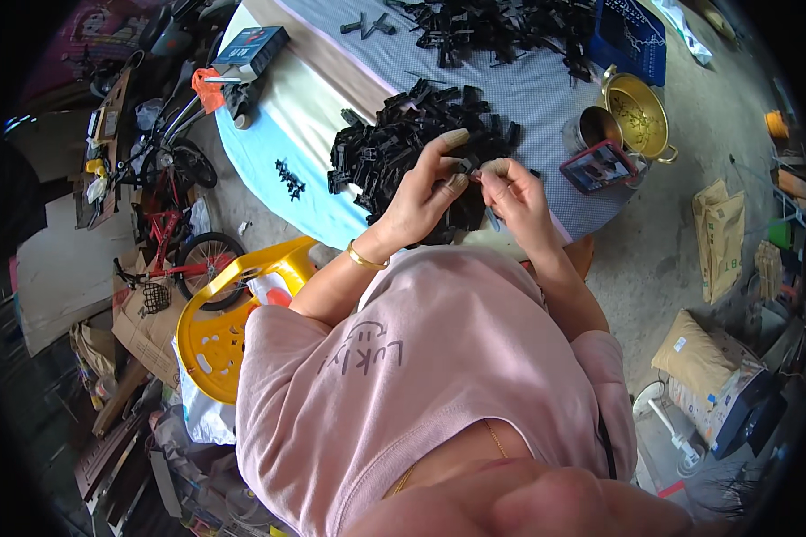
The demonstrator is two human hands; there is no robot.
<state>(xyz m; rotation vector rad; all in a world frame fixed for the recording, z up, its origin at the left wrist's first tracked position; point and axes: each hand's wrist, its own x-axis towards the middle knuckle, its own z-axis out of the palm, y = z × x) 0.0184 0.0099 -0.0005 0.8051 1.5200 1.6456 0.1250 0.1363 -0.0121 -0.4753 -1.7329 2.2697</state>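
Note:
My left hand (418,195), with pale covers on its fingertips, pinches a small black plastic part (465,166) over the near side of a big heap of black plastic parts (387,143). Close against it, my right hand (521,206) has its thumb and fingers closed on a slim tool; a blue-grey end (493,218) shows below the fingers. A small reddish bit is visible where the hands meet. The tool's exact kind is too small to make out. Both hands are above the cloth-covered round table (287,107).
Another heap of black parts (475,31) lies at the far side, by a blue basket (631,45). A phone (597,167) leans near a metal cup and a gold-coloured pot (661,134) on the right. A small box (252,52) stands far left; a yellow chair (208,349) is beside me.

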